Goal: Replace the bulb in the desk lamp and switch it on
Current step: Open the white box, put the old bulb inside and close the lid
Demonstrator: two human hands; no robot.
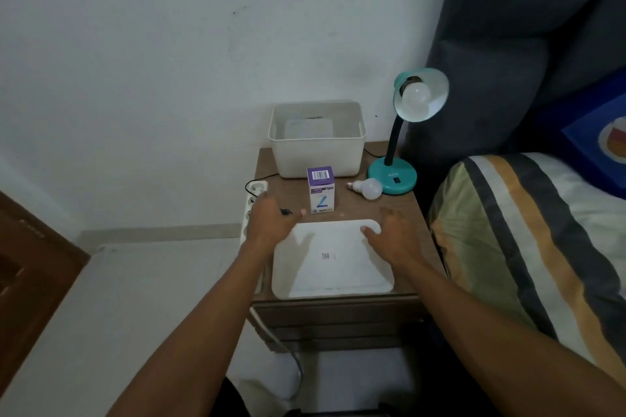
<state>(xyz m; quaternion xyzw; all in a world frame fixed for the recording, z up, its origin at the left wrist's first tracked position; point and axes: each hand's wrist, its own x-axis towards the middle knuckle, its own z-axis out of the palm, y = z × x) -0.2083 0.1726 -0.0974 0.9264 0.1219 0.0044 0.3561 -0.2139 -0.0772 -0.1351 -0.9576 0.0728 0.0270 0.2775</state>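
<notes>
A teal desk lamp (393, 176) stands at the back right of the wooden bedside table (416, 213), unlit, with a white bulb (415, 98) in its shade. A loose white bulb (370, 188) lies on its side beside the lamp base. A purple and white bulb box (321, 191) stands upright mid-table. My left hand (269, 223) hovers over the left corner of a white lid (330, 261), fingers apart. My right hand (389, 235) rests on the lid's right corner, holding nothing.
A white plastic bin (316, 159) stands at the back of the table. A white power strip (252, 203) with a black cord runs along the table's left edge. A bed with a striped pillow (528, 247) lies to the right, and a brown door (30, 267) to the left.
</notes>
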